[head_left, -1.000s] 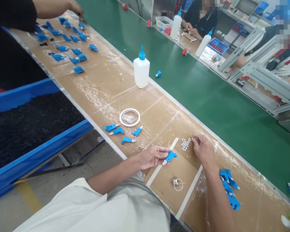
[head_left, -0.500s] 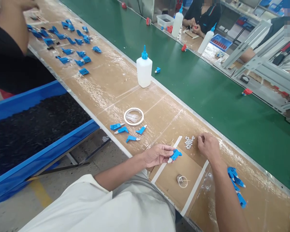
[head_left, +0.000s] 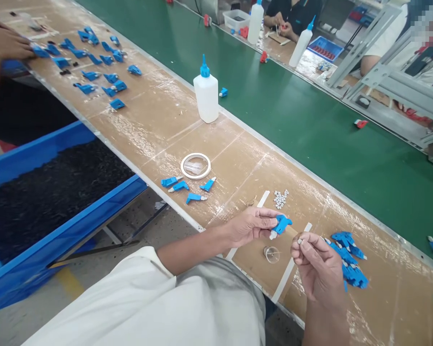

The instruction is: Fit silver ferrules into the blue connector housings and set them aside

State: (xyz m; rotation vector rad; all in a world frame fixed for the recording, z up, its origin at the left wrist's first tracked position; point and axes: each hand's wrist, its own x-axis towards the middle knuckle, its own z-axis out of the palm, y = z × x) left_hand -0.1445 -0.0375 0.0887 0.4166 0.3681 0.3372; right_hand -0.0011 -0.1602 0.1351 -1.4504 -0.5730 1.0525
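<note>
My left hand (head_left: 251, 225) is closed on a small blue plastic connector (head_left: 281, 224) with a white tip, held just above the brown bench. My right hand (head_left: 317, 266) is raised to the right of it and pinches a tiny white piece (head_left: 300, 241) between thumb and fingertips. A small heap of the same white pieces (head_left: 280, 198) lies on the bench just beyond both hands. Below the connector a small clear cap (head_left: 271, 254) sits on a cardboard pad edged with white tape (head_left: 287, 276). A pile of blue connectors (head_left: 348, 261) lies right of my right hand.
Several blue connectors (head_left: 187, 188) and a white tape ring (head_left: 195, 166) lie to the left. A white squeeze bottle with blue nozzle (head_left: 206, 95) stands by the green conveyor (head_left: 310, 120). Another person's hand (head_left: 5, 43) works among blue parts far left; others sit across the belt.
My right hand left the heap of white pieces and came back toward me with one pinched. My left hand moved the blue connector slightly right.
</note>
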